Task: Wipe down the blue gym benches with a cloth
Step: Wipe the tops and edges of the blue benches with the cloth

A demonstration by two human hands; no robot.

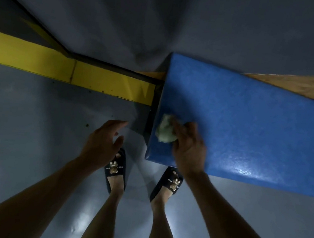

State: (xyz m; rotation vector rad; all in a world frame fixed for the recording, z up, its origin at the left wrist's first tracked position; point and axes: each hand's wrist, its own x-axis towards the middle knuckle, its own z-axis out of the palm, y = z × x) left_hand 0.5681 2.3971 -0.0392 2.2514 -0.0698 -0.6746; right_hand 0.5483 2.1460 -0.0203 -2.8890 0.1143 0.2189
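Two bare hands are in view, and only the right hand (188, 144) is working: its fingers curl over a crumpled, pale yellow-green cloth (165, 129) and press it flat against the padded blue vinyl gym bench (250, 126), near the bench's left end and close to its front edge. Bunching the cloth into a wad under the palm gives, as I judge it, a firm pad to bear down on, and starting at the end corner would let the strokes run along the length of the cushion. The left hand (103, 142) hangs over the floor just beside the bench end, fingers loosely spread and holding nothing, likely kept out for balance while the body leans forward. Below the hands, two feet in dark slide sandals with small bear figures (115, 168) stand close to the bench's front corner, which keeps the near end within easy reach. Farther out, a glossy grey floor (33, 123) carries a broad yellow painted stripe (59, 67) running up to the bench end, and a strip of tan wooden board (304, 85) shows behind the blue padding. Most of the bench surface stretches away to the right, apparently yet to be wiped.
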